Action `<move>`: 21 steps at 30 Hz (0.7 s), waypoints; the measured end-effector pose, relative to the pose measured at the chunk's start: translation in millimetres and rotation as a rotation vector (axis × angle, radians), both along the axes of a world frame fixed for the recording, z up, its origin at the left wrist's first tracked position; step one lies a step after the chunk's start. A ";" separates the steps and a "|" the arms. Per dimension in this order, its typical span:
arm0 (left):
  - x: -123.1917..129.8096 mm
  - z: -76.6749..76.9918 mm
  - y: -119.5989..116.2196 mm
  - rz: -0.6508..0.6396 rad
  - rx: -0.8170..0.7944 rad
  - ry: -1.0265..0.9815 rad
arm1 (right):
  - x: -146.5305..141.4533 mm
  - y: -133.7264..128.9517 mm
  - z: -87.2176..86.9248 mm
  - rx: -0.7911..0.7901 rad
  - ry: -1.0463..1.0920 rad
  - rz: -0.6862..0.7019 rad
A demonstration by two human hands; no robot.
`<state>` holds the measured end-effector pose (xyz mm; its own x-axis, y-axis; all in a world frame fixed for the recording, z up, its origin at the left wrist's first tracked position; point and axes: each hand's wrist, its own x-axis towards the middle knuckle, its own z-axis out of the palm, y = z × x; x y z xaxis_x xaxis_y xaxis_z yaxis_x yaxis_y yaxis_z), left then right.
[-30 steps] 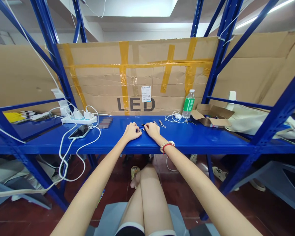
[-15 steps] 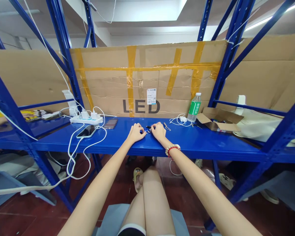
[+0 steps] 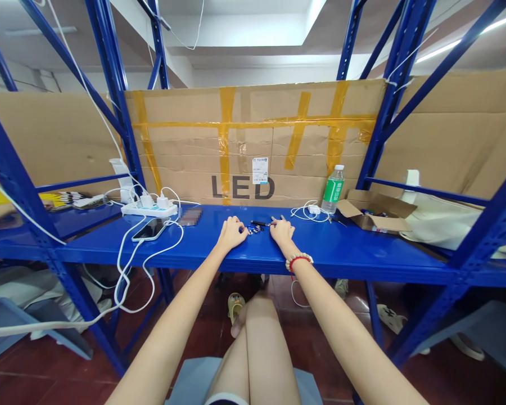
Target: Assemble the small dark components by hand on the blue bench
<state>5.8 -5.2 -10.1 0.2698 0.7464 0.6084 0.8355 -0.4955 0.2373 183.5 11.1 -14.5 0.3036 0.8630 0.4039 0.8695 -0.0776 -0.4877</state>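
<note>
On the blue shelf, my left hand (image 3: 231, 233) rests with its fingers curled and the thumb and fingertips together. What they hold, if anything, is too small to make out. Several tiny shiny metal pieces (image 3: 255, 229) lie just right of these fingertips. Behind those pieces is a short black stick-like thing (image 3: 259, 223), its right end close to my right hand. My right hand (image 3: 282, 231) is low over the shelf, its fingers apart. It covers the spot where a small dark-and-silver tool lay, so that tool is largely hidden.
At left are a white power strip (image 3: 149, 210) with chargers, a phone (image 3: 149, 229) and loose white cables. To the right stand a green-labelled water bottle (image 3: 333, 190), a white cable with plug (image 3: 314, 210) and an open cardboard box (image 3: 377, 211). Blue posts flank the shelf (image 3: 346, 247).
My right hand has moved right, away from the metal pieces and over the small tool. The pieces and black stick show more fully. My left hand stays nearly in place.
</note>
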 end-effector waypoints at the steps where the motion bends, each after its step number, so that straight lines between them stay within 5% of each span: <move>1: -0.1 -0.2 0.3 0.001 -0.002 -0.001 | -0.1 0.9 -0.2 -0.009 -0.005 0.000; 21: -1.6 0.3 -2.3 -0.016 0.000 -0.003 | 1.4 -5.3 6.0 -0.069 0.047 -0.101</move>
